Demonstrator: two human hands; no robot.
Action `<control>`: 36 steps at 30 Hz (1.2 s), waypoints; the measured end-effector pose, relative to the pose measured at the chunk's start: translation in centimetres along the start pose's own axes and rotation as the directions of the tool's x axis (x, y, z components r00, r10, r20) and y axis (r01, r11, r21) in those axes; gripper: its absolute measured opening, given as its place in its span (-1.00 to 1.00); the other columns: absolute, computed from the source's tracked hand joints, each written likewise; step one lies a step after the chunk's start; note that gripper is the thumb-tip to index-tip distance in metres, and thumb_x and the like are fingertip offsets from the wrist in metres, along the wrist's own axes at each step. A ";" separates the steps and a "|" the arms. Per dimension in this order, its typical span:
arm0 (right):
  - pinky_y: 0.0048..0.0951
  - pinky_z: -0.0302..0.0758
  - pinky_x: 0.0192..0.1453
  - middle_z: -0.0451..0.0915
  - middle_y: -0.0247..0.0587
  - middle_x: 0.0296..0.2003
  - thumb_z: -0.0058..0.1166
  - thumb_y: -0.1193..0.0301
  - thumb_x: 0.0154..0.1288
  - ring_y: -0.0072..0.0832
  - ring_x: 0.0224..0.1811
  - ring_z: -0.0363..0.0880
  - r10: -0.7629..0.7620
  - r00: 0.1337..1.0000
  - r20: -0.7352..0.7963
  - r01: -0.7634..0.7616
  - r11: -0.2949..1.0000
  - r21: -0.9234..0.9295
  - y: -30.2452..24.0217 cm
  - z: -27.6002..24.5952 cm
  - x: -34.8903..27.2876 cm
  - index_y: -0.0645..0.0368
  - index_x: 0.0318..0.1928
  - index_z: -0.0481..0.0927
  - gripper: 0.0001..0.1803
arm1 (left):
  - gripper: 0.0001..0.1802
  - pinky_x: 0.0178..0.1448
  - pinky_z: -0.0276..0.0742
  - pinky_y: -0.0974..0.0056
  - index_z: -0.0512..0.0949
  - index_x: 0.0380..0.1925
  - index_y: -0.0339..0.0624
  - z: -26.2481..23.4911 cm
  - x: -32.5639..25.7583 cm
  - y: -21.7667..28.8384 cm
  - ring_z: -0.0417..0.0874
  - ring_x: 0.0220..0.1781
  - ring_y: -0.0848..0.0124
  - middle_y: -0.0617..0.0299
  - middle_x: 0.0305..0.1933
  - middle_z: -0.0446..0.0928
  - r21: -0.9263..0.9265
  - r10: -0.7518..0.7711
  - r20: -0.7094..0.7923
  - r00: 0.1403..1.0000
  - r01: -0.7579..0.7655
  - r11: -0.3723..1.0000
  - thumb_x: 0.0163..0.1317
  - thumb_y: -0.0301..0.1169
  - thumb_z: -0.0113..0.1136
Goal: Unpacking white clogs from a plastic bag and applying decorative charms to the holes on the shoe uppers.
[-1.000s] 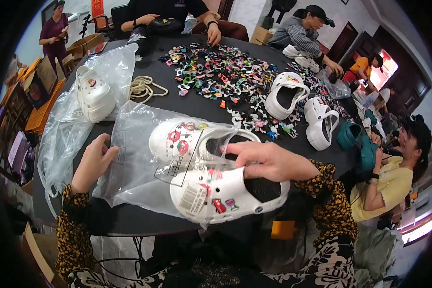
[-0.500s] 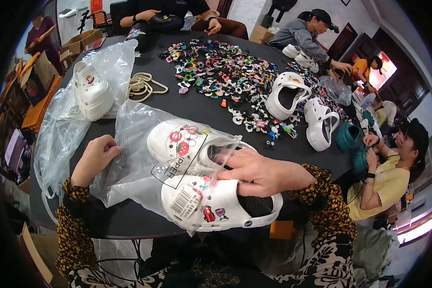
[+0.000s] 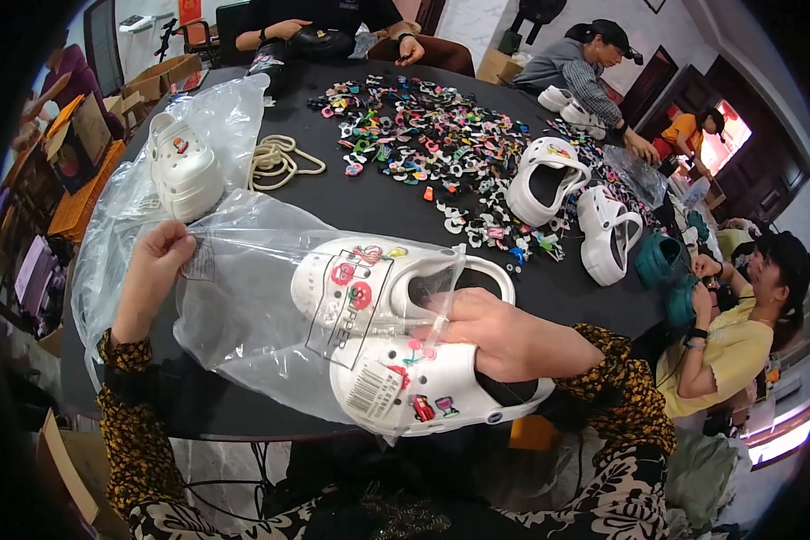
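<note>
My left hand point(image 3: 156, 263) pinches the far edge of a clear plastic bag point(image 3: 243, 297) and holds it taut over the round black table point(image 3: 369, 202). Two white clogs with small colourful charms lie side by side, front ends inside the bag: the farther clog point(image 3: 369, 279) and the nearer clog point(image 3: 423, 396). My right hand point(image 3: 504, 337) grips the heel ends of the pair at the bag's mouth, fingers spread across both. A barcode label shows on the bag over the nearer clog.
A second bag with white clogs point(image 3: 182, 166) lies at the far left beside a coil of cream rope point(image 3: 274, 160). A heap of small colourful charms point(image 3: 432, 148) covers the table's middle. Two loose white clogs point(image 3: 571, 202) sit right. Other people sit around the table.
My left hand has closed on the bag's edge and pulled it up and left. The two clogs have slid further into the bag under my right hand.
</note>
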State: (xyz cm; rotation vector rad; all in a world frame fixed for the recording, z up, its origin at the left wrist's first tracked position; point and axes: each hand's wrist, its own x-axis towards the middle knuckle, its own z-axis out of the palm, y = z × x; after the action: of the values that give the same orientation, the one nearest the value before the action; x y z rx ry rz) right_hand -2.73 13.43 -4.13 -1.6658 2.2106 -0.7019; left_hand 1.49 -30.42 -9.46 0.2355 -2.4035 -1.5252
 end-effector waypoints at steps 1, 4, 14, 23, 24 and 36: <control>-0.13 0.21 0.33 0.51 -0.01 0.05 -0.03 0.67 0.06 -0.04 0.26 0.35 -0.061 0.998 -0.034 0.059 0.997 -0.047 -0.2 -0.1 -0.2 0.20 0.11 0.54 -0.48 | -0.92 -0.42 0.21 0.52 0.51 -0.39 -0.24 -0.4 0.4 -0.3 0.32 -0.50 0.72 0.52 -0.54 0.36 -0.013 0.077 -0.009 0.997 -0.077 0.997 0.28 -0.48 0.15; -0.14 0.29 0.25 0.53 -0.01 -0.06 0.00 0.71 -0.07 -0.07 0.20 0.42 -0.120 0.989 -0.083 0.112 0.989 -0.095 -0.8 -0.1 -0.7 0.24 -0.01 0.56 -0.50 | -0.93 -0.42 0.20 0.53 0.51 -0.39 -0.26 -0.8 0.5 1.9 0.32 -0.49 0.72 0.51 -0.54 0.36 0.017 0.086 -0.006 0.996 -0.086 0.996 0.27 -0.51 0.15; -0.16 0.30 0.24 0.53 -0.02 -0.10 0.05 0.66 -0.11 -0.12 0.15 0.45 -0.127 0.986 -0.107 0.098 0.966 -0.241 -2.8 -0.2 -2.1 0.25 -0.09 0.55 -0.56 | -0.90 -0.25 0.39 0.45 0.50 -0.26 -0.30 -1.6 0.2 3.6 0.44 -0.28 0.61 0.35 -0.34 0.47 0.268 0.099 0.153 0.983 -0.138 0.954 0.26 -0.51 0.11; -0.22 0.36 0.28 0.57 0.01 -0.06 0.02 0.44 0.11 -0.17 0.13 0.50 -0.261 0.964 -0.060 0.197 0.844 -0.499 -4.9 -0.1 -0.9 0.29 -0.16 0.56 -0.72 | -0.66 0.07 0.49 0.23 0.47 0.06 -0.29 7.6 0.2 12.9 0.58 0.03 0.23 0.02 0.01 0.55 0.319 0.383 0.451 0.806 -0.546 0.775 0.36 -0.34 0.05; -0.23 0.37 0.28 0.57 0.02 -0.06 0.00 0.41 0.12 -0.18 0.12 0.51 -0.266 0.964 -0.026 0.208 0.809 -0.550 -5.2 -0.1 -1.0 0.29 -0.17 0.56 -0.72 | -0.65 0.06 0.50 0.19 0.48 0.04 -0.29 8.5 0.5 12.9 0.59 0.02 0.16 -0.02 -0.01 0.56 0.298 0.375 0.582 0.722 -0.619 0.727 0.37 -0.30 0.04; -0.24 0.36 0.29 0.56 0.02 -0.08 0.01 0.44 0.09 -0.20 0.11 0.51 -0.267 0.961 -0.068 0.193 0.829 -0.524 -5.2 0.7 -2.5 0.32 -0.21 0.54 -0.74 | -0.56 -0.08 0.53 0.09 0.55 -0.14 -0.40 10.9 1.8 10.0 0.64 -0.19 -0.03 -0.14 -0.26 0.61 0.211 0.278 0.715 0.642 -0.577 0.789 0.44 -0.16 -0.05</control>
State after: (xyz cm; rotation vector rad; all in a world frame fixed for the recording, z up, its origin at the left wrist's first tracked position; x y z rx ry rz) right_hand 2.56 14.52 -2.04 -2.2311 2.4717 -0.2868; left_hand -3.62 -17.34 -4.46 -0.9204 -2.9789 -0.9084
